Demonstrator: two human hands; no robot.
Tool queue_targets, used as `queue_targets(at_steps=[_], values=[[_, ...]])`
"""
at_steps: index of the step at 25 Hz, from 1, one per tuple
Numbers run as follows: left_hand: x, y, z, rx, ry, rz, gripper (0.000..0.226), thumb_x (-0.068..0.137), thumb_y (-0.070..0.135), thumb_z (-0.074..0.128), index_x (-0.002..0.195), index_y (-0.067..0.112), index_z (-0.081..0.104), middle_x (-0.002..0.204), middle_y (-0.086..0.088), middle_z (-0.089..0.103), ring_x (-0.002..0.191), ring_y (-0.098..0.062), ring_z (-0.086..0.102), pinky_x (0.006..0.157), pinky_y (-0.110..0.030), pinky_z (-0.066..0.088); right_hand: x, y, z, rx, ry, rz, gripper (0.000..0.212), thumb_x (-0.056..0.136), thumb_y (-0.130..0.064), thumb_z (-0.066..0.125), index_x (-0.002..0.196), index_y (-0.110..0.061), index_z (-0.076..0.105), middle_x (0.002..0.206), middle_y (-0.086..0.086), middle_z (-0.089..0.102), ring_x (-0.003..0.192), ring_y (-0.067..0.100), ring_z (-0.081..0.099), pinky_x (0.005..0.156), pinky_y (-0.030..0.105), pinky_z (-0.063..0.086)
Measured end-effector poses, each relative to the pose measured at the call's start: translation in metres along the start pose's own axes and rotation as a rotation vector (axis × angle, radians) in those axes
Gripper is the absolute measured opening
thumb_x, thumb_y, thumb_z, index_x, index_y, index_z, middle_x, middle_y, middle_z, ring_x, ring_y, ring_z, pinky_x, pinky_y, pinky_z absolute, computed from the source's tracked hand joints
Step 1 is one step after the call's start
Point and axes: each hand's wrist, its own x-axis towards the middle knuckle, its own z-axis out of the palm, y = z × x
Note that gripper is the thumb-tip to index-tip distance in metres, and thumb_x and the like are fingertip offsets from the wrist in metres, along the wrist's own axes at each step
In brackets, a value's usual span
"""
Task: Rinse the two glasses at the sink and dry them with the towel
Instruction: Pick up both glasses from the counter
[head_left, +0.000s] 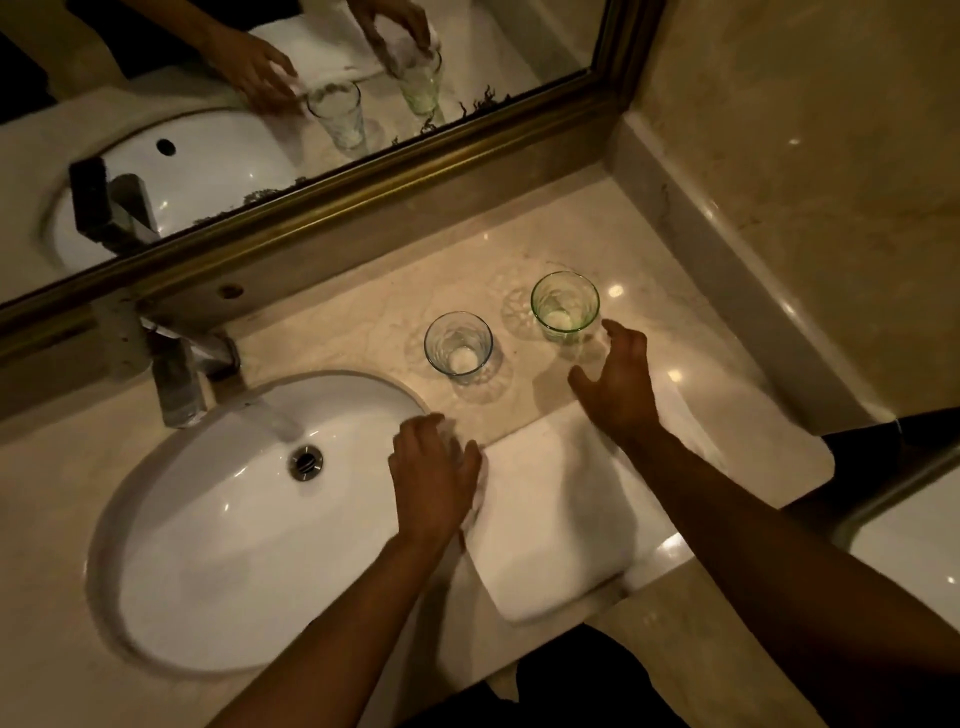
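My left hand (434, 475) lay flat on the soft white towel (561, 525), grip released. My right hand (618, 382) hovered with spread fingers by the green-tinted glass (564, 307); the clear ribbed glass (458, 343) stood on the marble worktop (363, 322).

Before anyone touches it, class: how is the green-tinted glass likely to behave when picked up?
The green-tinted glass looks like thin, clear glass, so it is probably rigid but breakable on the stone counter. It stands upright and open at the top, so a sideways knock might tip it. Its smooth wall could be slippery, especially once wet. The right hand is open near it, not gripping.

The left hand (434, 478) covered the towel's (561, 514) left edge; the mirror (260, 104) ran past the frame's top.
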Motion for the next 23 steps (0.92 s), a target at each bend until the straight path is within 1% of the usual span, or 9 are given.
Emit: queue_targets(at_steps=[2,4,6,9,11,14,16,19,23], values=[[0.038,0.004,-0.006,-0.165,-0.016,-0.121,0.08,0.081,0.036,0.079,0.145,0.009,0.04,0.139,-0.015,0.047,0.127,-0.033,0.05,0.105,-0.046,0.046,0.024,-0.008,0.008,0.062,-0.015,0.021,0.097,0.074,-0.024,0.084,0.152,-0.008,0.029,0.144,0.017,0.038,0.127,0.03,0.048,0.103,0.032,0.042],[0.073,0.006,-0.01,-0.225,-0.072,-0.116,0.107,0.071,0.036,0.089,0.155,0.013,0.026,0.149,-0.014,0.038,0.136,-0.03,0.044,0.112,-0.043,0.042,0.042,-0.01,0.011,0.099,-0.001,0.012,0.109,0.068,-0.025,0.09,0.153,-0.007,0.026,0.143,0.019,0.041,0.128,0.031,0.048,0.105,0.03,0.04],[0.099,0.009,-0.01,-0.215,-0.116,-0.08,0.117,0.065,0.034,0.093,0.157,0.016,0.023,0.153,-0.013,0.035,0.14,-0.03,0.041,0.115,-0.043,0.04,0.056,-0.011,0.014,0.108,0.005,-0.01,0.111,0.064,-0.024,0.092,0.153,-0.007,0.027,0.144,0.019,0.042,0.129,0.03,0.048,0.104,0.024,0.036],[0.117,0.016,-0.006,-0.232,-0.161,-0.058,0.118,0.063,0.029,0.094,0.157,0.018,0.024,0.152,-0.012,0.036,0.14,-0.029,0.041,0.116,-0.043,0.038,0.066,-0.012,0.017,0.15,-0.023,-0.022,0.108,0.064,-0.022,0.093,0.151,-0.01,0.031,0.145,0.013,0.046,0.125,0.021,0.051,0.1,0.019,0.036],[0.119,0.017,-0.004,-0.24,-0.2,-0.045,0.116,0.064,0.026,0.093,0.157,0.018,0.025,0.153,-0.011,0.038,0.141,-0.028,0.041,0.116,-0.043,0.037,0.068,-0.013,0.019,0.197,-0.056,0.003,0.103,0.065,-0.022,0.093,0.148,-0.014,0.032,0.141,0.009,0.052,0.12,0.016,0.053,0.097,0.019,0.039],[0.121,0.015,-0.002,-0.281,-0.197,-0.043,0.108,0.064,0.024,0.093,0.153,0.02,0.032,0.15,-0.005,0.048,0.136,-0.022,0.048,0.111,-0.04,0.044,0.068,-0.013,0.02,0.218,-0.056,0.03,0.097,0.064,-0.023,0.093,0.142,-0.016,0.035,0.134,0.007,0.059,0.118,0.02,0.058,0.097,0.024,0.044],[0.122,0.017,-0.002,-0.299,-0.184,-0.043,0.102,0.063,0.023,0.093,0.149,0.02,0.037,0.143,-0.003,0.055,0.13,-0.019,0.054,0.105,-0.033,0.046,0.067,-0.013,0.021,0.218,-0.041,0.022,0.095,0.063,-0.022,0.093,0.14,-0.015,0.037,0.132,0.007,0.06,0.117,0.022,0.06,0.099,0.029,0.048],[0.12,0.02,-0.006,-0.303,-0.156,-0.042,0.099,0.062,0.02,0.092,0.146,0.021,0.04,0.136,-0.001,0.06,0.123,-0.017,0.058,0.097,-0.023,0.043,0.061,-0.018,0.021,0.236,-0.032,0.021,0.093,0.063,-0.021,0.091,0.139,-0.015,0.037,0.129,0.002,0.06,0.115,0.023,0.061,0.099,0.034,0.051],[0.11,0.021,-0.025,-0.331,-0.128,-0.051,0.097,0.063,0.018,0.092,0.146,0.021,0.04,0.132,0.001,0.06,0.116,-0.011,0.057,0.093,-0.02,0.041,0.042,-0.036,0.026,0.266,-0.047,-0.018,0.093,0.064,-0.019,0.091,0.14,-0.016,0.036,0.128,-0.001,0.059,0.113,0.022,0.062,0.1,0.038,0.052]])
